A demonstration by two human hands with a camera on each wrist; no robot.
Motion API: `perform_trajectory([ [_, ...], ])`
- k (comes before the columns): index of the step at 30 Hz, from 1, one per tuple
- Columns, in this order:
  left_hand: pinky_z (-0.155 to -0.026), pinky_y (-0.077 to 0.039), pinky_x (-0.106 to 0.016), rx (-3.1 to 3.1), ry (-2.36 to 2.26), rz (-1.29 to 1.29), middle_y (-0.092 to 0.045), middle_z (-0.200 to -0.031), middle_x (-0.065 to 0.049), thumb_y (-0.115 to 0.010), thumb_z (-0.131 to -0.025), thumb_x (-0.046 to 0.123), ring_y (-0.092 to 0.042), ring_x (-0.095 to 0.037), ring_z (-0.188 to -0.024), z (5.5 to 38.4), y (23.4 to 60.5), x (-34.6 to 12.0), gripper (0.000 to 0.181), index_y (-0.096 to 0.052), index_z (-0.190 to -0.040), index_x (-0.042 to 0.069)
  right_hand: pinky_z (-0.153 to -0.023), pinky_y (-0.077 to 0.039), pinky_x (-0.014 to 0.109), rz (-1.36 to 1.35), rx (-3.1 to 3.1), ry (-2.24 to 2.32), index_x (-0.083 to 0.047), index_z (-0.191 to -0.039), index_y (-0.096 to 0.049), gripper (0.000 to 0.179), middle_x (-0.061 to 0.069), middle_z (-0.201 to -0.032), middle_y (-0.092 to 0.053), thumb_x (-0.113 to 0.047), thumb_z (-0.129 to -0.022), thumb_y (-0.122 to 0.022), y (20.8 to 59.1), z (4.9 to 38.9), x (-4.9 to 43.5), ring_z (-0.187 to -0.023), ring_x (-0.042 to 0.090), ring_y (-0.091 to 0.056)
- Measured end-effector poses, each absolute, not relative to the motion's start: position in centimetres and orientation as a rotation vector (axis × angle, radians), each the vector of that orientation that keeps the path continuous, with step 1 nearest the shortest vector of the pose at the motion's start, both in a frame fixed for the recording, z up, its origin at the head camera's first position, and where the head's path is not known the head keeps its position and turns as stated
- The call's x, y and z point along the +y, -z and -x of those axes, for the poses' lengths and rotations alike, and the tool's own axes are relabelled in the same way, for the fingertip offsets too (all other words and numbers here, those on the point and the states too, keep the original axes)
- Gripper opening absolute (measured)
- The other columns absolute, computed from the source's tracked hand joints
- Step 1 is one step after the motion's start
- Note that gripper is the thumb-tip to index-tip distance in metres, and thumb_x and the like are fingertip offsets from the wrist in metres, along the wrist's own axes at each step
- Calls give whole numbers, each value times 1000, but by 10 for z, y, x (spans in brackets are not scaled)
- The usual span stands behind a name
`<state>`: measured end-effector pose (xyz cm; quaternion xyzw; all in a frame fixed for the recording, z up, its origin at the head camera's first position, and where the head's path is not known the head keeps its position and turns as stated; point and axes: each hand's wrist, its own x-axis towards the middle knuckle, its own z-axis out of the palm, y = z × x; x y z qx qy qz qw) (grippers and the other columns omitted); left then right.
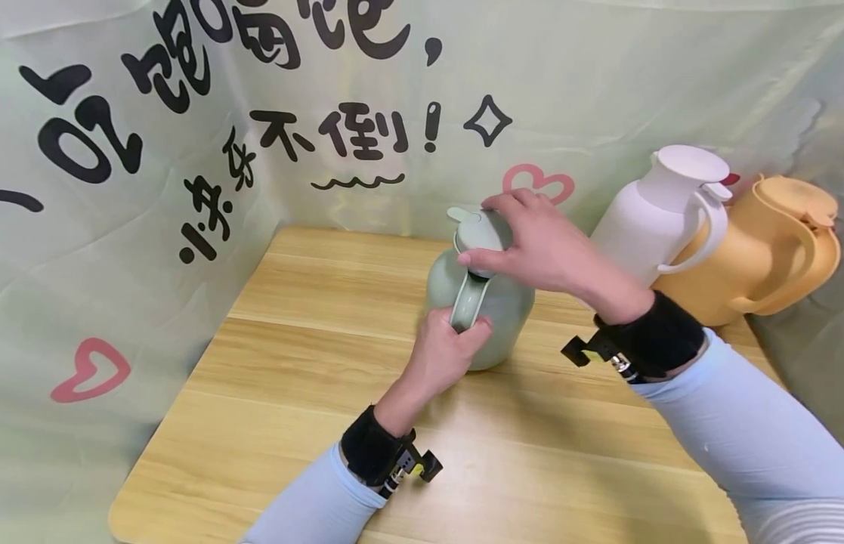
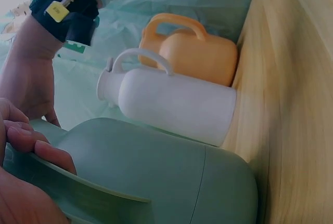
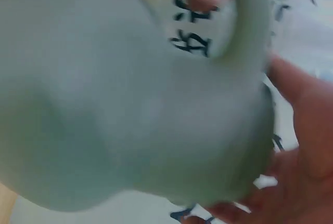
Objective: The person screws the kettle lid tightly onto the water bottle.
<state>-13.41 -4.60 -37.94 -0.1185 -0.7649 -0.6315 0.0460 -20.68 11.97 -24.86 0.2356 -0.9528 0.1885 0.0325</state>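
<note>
A sage-green thermos jug (image 1: 511, 321) stands upright on the wooden table, its handle turned toward me. My left hand (image 1: 443, 349) grips that handle (image 1: 468, 301), fingers wrapped round it. Over the top, my right hand (image 1: 540, 240) holds the round lid (image 1: 481, 233), thumb on the near side and fingers on the far side. A small tab sticks out left of the lid. In the left wrist view the jug body (image 2: 130, 143) lies across the foreground; in the right wrist view the jug (image 3: 104, 83) is blurred, with the right hand (image 3: 309, 135) around its top end.
To the right stand a white thermos jug (image 1: 642, 219) and an orange jug (image 1: 717, 264), close together with handles toward me. A pale cloth backdrop (image 1: 367, 204) with black lettering rises behind the wooden table (image 1: 313, 332) and along its left side.
</note>
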Motion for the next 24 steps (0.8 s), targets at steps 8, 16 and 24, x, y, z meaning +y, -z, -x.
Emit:
perform_trajectory([
  [8, -50, -34, -29, -2334, 1925, 354, -35, -52, 10, -65, -90, 28, -37, -9, -51, 133, 379, -46, 38, -45, -59, 18, -100, -49, 45, -1043, -3003, -581, -11, -157, -45, 78, 7, -140, -60, -35, -91, -81, 231, 216, 137, -118, 26, -58],
  [16, -49, -34, -29, -2333, 1932, 340, -36, -51, 10, -66, -89, 28, -38, -9, -50, 133, 379, -45, 38, -47, -58, 17, -103, -49, 50, -927, -2994, -540, -8, -154, -47, 81, 16, -141, -60, -44, -90, -82, 234, 215, 135, -125, 31, -57],
  [24, -47, -32, -28, -2309, 1938, 352, -34, -51, 10, -65, -90, 27, -36, -9, -48, 133, 380, -45, 38, -45, -59, 18, -93, -49, 56, -687, -2923, -402, 1, -139, -52, 97, 24, -128, -56, -77, -86, -70, 247, 205, 126, -110, 41, -57],
])
